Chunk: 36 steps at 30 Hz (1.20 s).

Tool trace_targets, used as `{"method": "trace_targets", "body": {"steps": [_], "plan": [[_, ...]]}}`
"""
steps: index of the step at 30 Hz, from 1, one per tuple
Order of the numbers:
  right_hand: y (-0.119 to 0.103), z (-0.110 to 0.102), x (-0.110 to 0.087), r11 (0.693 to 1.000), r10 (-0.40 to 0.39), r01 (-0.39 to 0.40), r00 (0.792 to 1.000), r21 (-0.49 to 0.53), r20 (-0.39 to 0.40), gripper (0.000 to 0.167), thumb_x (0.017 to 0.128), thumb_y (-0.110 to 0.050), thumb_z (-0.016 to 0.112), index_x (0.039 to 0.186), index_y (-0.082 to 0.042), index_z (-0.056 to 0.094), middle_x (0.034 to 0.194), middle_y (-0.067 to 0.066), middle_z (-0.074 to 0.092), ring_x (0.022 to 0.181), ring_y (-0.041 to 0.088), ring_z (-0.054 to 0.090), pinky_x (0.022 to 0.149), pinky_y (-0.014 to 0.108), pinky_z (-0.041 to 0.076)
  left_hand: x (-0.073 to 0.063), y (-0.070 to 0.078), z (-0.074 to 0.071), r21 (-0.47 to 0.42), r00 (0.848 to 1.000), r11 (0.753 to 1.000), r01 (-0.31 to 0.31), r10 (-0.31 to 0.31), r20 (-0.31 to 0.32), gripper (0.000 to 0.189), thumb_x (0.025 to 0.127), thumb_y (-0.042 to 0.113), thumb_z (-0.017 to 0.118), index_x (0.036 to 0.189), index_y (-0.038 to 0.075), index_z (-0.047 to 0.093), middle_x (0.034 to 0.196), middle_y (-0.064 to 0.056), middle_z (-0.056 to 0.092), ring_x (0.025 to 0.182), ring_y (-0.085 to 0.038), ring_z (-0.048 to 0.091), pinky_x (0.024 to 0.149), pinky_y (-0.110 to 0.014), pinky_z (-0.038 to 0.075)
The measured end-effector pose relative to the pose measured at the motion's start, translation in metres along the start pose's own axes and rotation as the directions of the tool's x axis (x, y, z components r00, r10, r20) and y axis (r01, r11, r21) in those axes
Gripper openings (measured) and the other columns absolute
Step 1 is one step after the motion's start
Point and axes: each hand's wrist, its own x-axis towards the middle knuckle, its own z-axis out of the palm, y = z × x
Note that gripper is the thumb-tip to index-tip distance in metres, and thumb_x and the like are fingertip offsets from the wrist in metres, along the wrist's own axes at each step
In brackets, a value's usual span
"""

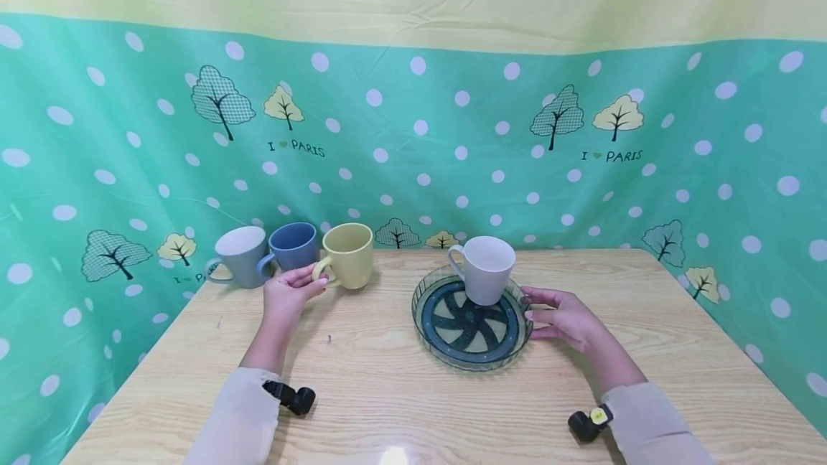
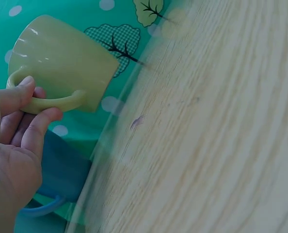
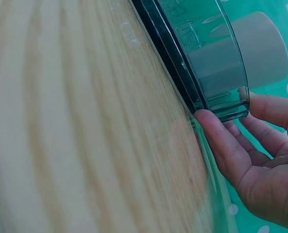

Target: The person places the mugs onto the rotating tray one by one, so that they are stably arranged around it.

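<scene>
The left forearm reaches forward and slightly inward over the table [image 1: 362, 379], its pale sleeve [image 1: 235, 415] ending behind a small black camera [image 1: 300, 400] at the wrist. The left hand [image 1: 288, 298] bends to the right at the wrist and pinches the yellow mug [image 1: 352, 257] by its handle. The left wrist view shows the thumb pressed on the handle from one side and the other fingers [image 2: 37, 127] curled against it from beneath. There, patterned cloth [image 1: 439, 163] shows between the mug's base and the table, so the mug appears raised. Just left of it is a blue mug [image 1: 296, 248], and beside that a grey mug [image 1: 245, 264]; both stand upright with handles toward the left.

The right forearm comes in diagonally from the lower right. The right hand [image 1: 568, 321] points left, its digits spread and clamped on the right side of a clear round tray [image 1: 466, 364]: one presses near the rim, another meets the lower edge close to the table. The tray lies right of centre, well apart from the yellow mug. A white mug [image 1: 489, 275] stands inside it, toward the far side, handle to the left.
</scene>
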Motion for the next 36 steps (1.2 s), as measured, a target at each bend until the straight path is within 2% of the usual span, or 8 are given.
{"method": "trace_targets", "body": {"steps": [6,14,21,27,32,36], "plan": [[0.001,0.000,0.000,1.000,0.001,-0.001,1.000,0.001,-0.001,0.062,0.091,0.002,0.063,0.147,0.005,0.034,0.147,0.032,0.032,0.115,0.032,0.056,0.085,0.045,0.058,-0.003,0.002,0.001,0.008,1.000,1.000,-0.019,0.019,0.000,0.047,0.079,-0.007,0.077,0.122,-0.010,0.060,0.094,-0.008,0.074,0.084,-0.013,0.072,0.076,-0.027,0.060],[0.001,-0.001,0.000,1.000,-0.003,0.003,1.000,0.006,0.005,0.062,0.091,0.002,0.062,0.147,0.006,0.034,0.147,0.032,0.032,0.114,0.031,0.056,0.084,0.045,0.058,-0.003,0.003,0.003,-0.028,0.999,0.999,-0.042,0.042,0.010,0.047,0.078,-0.008,0.077,0.122,-0.010,0.060,0.092,-0.006,0.075,0.082,-0.013,0.072,0.076,-0.029,0.060],[0.000,0.000,-0.001,1.000,-0.002,0.002,1.000,0.006,0.008,0.063,0.091,0.002,0.062,0.147,0.005,0.033,0.147,0.032,0.031,0.118,0.034,0.054,0.085,0.045,0.058,-0.004,0.007,0.005,-0.039,0.999,0.999,-0.031,0.032,0.029,0.047,0.078,-0.008,0.077,0.121,-0.011,0.060,0.097,-0.011,0.074,0.085,-0.014,0.072,0.077,-0.031,0.060],[-0.001,0.001,-0.001,1.000,-0.005,0.005,1.000,0.007,0.005,0.062,0.091,0.003,0.062,0.147,0.005,0.034,0.147,0.032,0.032,0.116,0.033,0.055,0.085,0.045,0.058,-0.006,0.011,0.010,-0.037,0.998,0.998,-0.048,0.049,0.038,0.045,0.079,-0.012,0.074,0.121,-0.013,0.059,0.094,-0.009,0.074,0.080,-0.009,0.071,0.076,-0.030,0.060],[-0.001,0.001,-0.001,1.000,-0.007,0.007,1.000,0.010,0.006,0.063,0.091,0.003,0.062,0.147,0.006,0.033,0.146,0.033,0.032,0.114,0.033,0.057,0.085,0.046,0.058,-0.008,0.014,0.015,-0.042,0.998,0.997,-0.058,0.060,0.036,0.044,0.079,-0.010,0.075,0.120,-0.012,0.060,0.096,-0.012,0.074,0.082,-0.013,0.072,0.076,-0.030,0.060],[-0.001,0.001,-0.001,1.000,-0.006,0.006,1.000,0.013,0.008,0.063,0.091,0.004,0.061,0.147,0.006,0.033,0.146,0.033,0.032,0.114,0.032,0.057,0.086,0.046,0.058,-0.010,0.016,0.017,-0.042,0.997,0.998,-0.056,0.058,0.049,0.046,0.079,-0.006,0.078,0.121,-0.012,0.060,0.092,-0.008,0.075,0.082,-0.015,0.072,0.076,-0.030,0.060]]}}
